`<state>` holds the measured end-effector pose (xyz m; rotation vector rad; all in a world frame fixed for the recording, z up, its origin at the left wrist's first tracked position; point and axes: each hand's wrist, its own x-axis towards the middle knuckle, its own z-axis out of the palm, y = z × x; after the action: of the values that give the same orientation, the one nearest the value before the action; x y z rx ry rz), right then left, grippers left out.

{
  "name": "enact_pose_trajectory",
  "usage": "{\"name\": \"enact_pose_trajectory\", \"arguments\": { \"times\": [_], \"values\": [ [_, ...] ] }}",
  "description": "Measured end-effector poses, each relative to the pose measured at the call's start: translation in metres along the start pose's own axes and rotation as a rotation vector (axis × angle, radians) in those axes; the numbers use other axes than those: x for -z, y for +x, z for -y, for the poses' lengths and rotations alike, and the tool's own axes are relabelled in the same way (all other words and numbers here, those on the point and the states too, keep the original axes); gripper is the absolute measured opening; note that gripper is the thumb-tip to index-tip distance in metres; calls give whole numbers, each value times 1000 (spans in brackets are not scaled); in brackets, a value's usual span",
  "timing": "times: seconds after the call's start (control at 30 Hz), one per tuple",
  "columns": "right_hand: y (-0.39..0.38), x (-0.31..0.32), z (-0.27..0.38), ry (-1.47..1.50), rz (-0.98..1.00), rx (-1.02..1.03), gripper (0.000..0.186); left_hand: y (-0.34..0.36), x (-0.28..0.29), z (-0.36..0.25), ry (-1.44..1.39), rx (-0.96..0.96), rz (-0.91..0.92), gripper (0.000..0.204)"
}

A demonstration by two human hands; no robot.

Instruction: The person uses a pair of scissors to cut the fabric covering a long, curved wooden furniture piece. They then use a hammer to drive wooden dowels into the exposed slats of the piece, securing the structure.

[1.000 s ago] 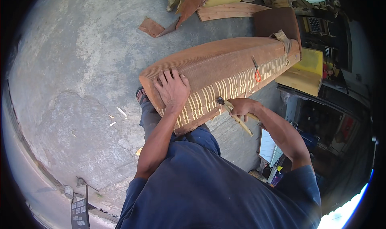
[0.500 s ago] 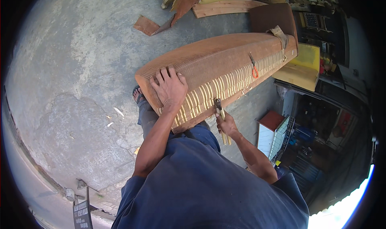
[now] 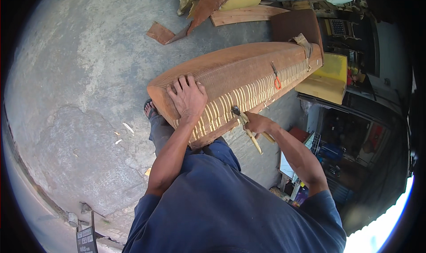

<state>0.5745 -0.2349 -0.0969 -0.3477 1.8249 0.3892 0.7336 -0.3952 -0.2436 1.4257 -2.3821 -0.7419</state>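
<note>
My left hand point(image 3: 187, 100) rests with spread fingers on the brown ribbed upholstery of a long padded piece point(image 3: 226, 66), near its left end. My right hand point(image 3: 259, 123) grips long, wooden-looking handles of pincers point(image 3: 253, 140), which are spread apart. The dark pincer head point(image 3: 236, 111) is at the lower band of pale stripes, which look like slats or stitched strips point(image 3: 215, 115); whether the jaws grip anything is too small to tell. Orange-handled scissors point(image 3: 277, 82) lie against the piece farther right. A loose tan strip point(image 3: 303, 43) hangs over its far end.
Beyond it are a brown upholstered block point(image 3: 293, 24), a plank point(image 3: 244, 15) and torn fabric point(image 3: 159, 32) on the concrete floor point(image 3: 88, 66). A yellow foam seat point(image 3: 324, 75) stands at right, a dark cluttered opening point(image 3: 341, 137) below it. My sandalled foot point(image 3: 150, 108) shows under the left end.
Half a second ago my right hand was lower, with the pincer handles close together; now it is higher and the handles are splayed again. My left hand stays in place on the upholstery.
</note>
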Motion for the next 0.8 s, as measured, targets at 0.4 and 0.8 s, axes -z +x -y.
{"name": "enact_pose_trajectory", "arguments": {
  "times": [0.4,0.8],
  "values": [
    [11,22,51,-563,128,-102,39,0,1,0,-15,26,30,41],
    [-4,-18,24,-250,-136,-110,40,2,2,-3,-1,30,65,41]
  ]
}}
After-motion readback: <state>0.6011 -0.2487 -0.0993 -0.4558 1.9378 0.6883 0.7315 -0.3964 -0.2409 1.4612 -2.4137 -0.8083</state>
